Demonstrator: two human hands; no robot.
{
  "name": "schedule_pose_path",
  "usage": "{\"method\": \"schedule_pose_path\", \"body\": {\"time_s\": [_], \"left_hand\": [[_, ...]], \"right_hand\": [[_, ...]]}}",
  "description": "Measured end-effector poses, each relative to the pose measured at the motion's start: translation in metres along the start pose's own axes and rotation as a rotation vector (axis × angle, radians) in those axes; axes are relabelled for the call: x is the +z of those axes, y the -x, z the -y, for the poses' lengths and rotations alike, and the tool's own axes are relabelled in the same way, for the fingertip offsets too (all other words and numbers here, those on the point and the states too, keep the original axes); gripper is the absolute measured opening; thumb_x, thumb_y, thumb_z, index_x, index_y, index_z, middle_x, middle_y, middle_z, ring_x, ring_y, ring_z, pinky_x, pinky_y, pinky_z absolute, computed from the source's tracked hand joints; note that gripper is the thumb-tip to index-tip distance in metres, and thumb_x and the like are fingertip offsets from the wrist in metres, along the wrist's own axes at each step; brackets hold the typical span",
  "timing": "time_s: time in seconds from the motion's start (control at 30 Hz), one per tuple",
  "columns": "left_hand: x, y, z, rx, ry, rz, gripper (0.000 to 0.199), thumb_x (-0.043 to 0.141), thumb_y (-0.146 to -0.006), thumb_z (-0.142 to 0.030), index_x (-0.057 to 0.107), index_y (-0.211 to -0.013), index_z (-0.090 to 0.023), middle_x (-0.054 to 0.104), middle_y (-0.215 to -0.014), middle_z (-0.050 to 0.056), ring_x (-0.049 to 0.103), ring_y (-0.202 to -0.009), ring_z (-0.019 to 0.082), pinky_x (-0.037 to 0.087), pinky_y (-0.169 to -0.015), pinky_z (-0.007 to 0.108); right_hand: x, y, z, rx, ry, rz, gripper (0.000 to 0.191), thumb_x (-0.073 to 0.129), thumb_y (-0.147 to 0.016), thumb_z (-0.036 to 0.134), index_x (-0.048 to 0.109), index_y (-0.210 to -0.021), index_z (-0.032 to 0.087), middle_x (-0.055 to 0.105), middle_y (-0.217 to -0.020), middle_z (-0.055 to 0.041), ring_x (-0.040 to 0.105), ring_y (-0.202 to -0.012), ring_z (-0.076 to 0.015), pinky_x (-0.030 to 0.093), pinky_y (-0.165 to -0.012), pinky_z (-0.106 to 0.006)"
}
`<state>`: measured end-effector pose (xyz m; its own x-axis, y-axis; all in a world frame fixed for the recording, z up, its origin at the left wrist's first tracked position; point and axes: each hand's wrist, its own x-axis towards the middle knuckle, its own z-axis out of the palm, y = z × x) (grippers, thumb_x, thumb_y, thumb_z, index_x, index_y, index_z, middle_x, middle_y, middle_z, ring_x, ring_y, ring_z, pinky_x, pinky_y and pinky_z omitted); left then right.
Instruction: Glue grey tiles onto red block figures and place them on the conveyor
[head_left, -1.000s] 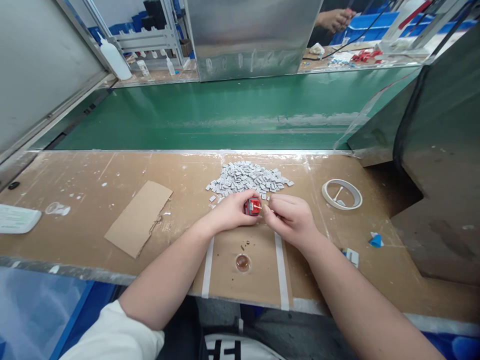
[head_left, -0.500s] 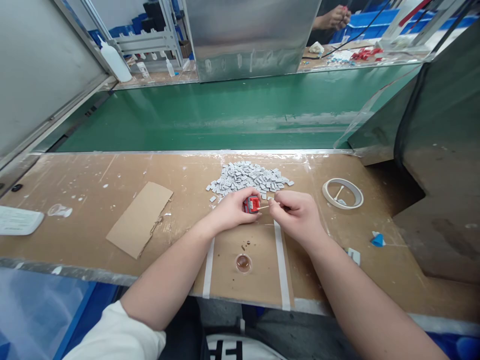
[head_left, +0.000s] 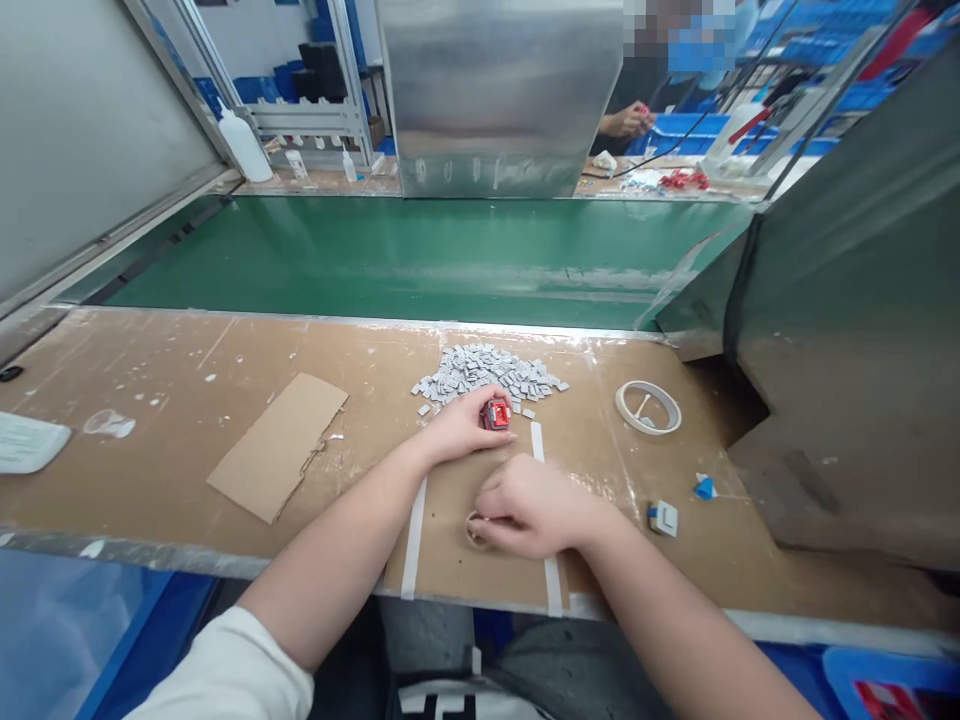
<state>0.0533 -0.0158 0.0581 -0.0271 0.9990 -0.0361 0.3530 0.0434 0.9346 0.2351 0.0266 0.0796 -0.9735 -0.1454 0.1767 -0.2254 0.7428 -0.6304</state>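
Note:
My left hand (head_left: pixel 466 428) is closed around a small red and grey block-shaped part (head_left: pixel 496 414), its hollow red face turned up. My right hand (head_left: pixel 525 507) is lowered over a small round dish (head_left: pixel 474 528) on the cardboard, with fingers pinched together at its rim. The thin pale stick it held half a second ago is hidden behind the fingers now. Just beyond my left hand lies a heap of small grey rectangular pieces (head_left: pixel 487 372).
A roll of tape (head_left: pixel 619 410), a blue scrap (head_left: pixel 704 487) and a small pale grey part (head_left: pixel 663 518) lie to the right. Leftward is a cardboard sheet (head_left: pixel 277 450). A green conveyor belt (head_left: pixel 420 260) runs behind; across it, a co-worker's hand (head_left: pixel 628 122) holds something red.
My right hand has moved from the red part toward me, down to the round dish. The left hand still holds the part. The view has shifted slightly.

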Motion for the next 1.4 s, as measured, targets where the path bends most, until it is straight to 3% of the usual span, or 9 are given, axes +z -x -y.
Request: {"method": "schedule_pose_path", "body": {"time_s": [0.13, 0.3, 0.37, 0.43, 0.6, 0.97, 1.2, 1.3, 1.4], "left_hand": [[-0.001, 0.001, -0.003, -0.005, -0.003, -0.015, 0.037, 0.082, -0.075, -0.034, 0.063, -0.105, -0.022, 0.062, -0.090, -0.002, 0.056, -0.081, 0.017, 0.046, -0.076, 0.028], [0.001, 0.005, -0.006, -0.028, -0.030, -0.026, 0.038, 0.076, -0.079, -0.033, 0.061, -0.112, -0.024, 0.065, -0.095, -0.001, 0.058, -0.082, 0.017, 0.045, -0.075, 0.028], [0.003, 0.005, -0.005, -0.012, -0.056, -0.025, 0.037, 0.076, -0.080, -0.034, 0.062, -0.112, -0.024, 0.067, -0.098, -0.001, 0.060, -0.083, 0.018, 0.044, -0.074, 0.027], [0.006, 0.005, -0.004, 0.014, -0.081, -0.026, 0.036, 0.076, -0.080, -0.034, 0.062, -0.112, -0.025, 0.068, -0.098, -0.001, 0.061, -0.084, 0.018, 0.044, -0.073, 0.027], [0.008, 0.006, -0.004, 0.055, -0.135, -0.030, 0.035, 0.076, -0.080, -0.035, 0.064, -0.112, -0.026, 0.070, -0.096, -0.001, 0.062, -0.084, 0.019, 0.043, -0.072, 0.027], [0.006, 0.007, -0.001, 0.078, -0.106, -0.051, 0.036, 0.076, -0.079, -0.033, 0.064, -0.111, -0.025, 0.070, -0.091, -0.001, 0.061, -0.080, 0.018, 0.044, -0.072, 0.026], [0.007, 0.007, 0.001, 0.069, -0.049, -0.074, 0.041, 0.078, -0.078, -0.038, 0.064, -0.114, -0.025, 0.069, -0.091, -0.001, 0.060, -0.079, 0.017, 0.044, -0.070, 0.026], [0.007, 0.006, 0.002, 0.075, -0.026, -0.089, 0.041, 0.078, -0.078, -0.039, 0.064, -0.114, -0.024, 0.070, -0.090, -0.001, 0.060, -0.079, 0.017, 0.043, -0.069, 0.026], [0.008, 0.005, 0.002, 0.076, -0.035, -0.102, 0.041, 0.078, -0.077, -0.038, 0.064, -0.113, -0.025, 0.069, -0.089, -0.001, 0.061, -0.079, 0.018, 0.044, -0.070, 0.026]], "right_hand": [[-0.004, 0.013, 0.015, 0.218, 0.308, -0.068, 0.049, 0.060, -0.100, 0.054, 0.059, -0.066, 0.019, 0.062, -0.063, -0.0015, 0.049, -0.057, -0.0136, 0.025, -0.059, -0.029], [-0.011, 0.094, 0.027, 1.014, 0.463, -0.541, 0.040, 0.047, -0.106, 0.054, 0.064, -0.090, 0.022, 0.067, -0.070, -0.0010, 0.062, -0.063, -0.0182, 0.030, -0.058, -0.027], [-0.006, 0.131, 0.026, 1.277, 0.471, -0.603, 0.039, 0.054, -0.100, 0.061, 0.064, -0.106, 0.023, 0.067, -0.068, -0.0006, 0.065, -0.063, -0.0220, 0.031, -0.056, -0.027], [0.002, 0.160, 0.022, 1.362, 0.432, -0.558, 0.042, 0.060, -0.095, 0.061, 0.062, -0.114, 0.023, 0.071, -0.074, -0.0027, 0.068, -0.066, -0.0251, 0.034, -0.057, -0.029], [0.019, 0.173, 0.012, 1.162, 0.300, -0.562, 0.032, 0.055, -0.097, 0.048, 0.064, -0.111, 0.022, 0.076, -0.098, -0.0097, 0.072, -0.083, -0.0268, 0.048, -0.071, -0.035], [0.001, 0.072, -0.008, 0.764, -0.010, -0.837, 0.040, 0.071, -0.088, 0.048, 0.071, -0.111, 0.017, 0.064, -0.077, -0.0028, 0.058, -0.066, -0.0176, 0.050, -0.064, -0.031], [-0.007, 0.040, -0.033, 0.659, -0.603, -0.873, 0.058, 0.071, -0.088, 0.058, 0.061, -0.133, 0.022, 0.070, -0.088, -0.0043, 0.068, -0.079, -0.0215, 0.059, -0.074, -0.037], [-0.008, 0.033, -0.032, 0.617, -0.838, -0.985, 0.060, 0.074, -0.086, 0.055, 0.056, -0.134, 0.026, 0.066, -0.085, -0.0012, 0.066, -0.072, -0.0186, 0.057, -0.063, -0.032], [-0.009, 0.027, -0.029, 0.615, -1.035, -1.048, 0.051, 0.077, -0.081, 0.049, 0.053, -0.121, 0.029, 0.051, -0.070, 0.0064, 0.055, -0.059, -0.0135, 0.040, -0.046, -0.021]]}}
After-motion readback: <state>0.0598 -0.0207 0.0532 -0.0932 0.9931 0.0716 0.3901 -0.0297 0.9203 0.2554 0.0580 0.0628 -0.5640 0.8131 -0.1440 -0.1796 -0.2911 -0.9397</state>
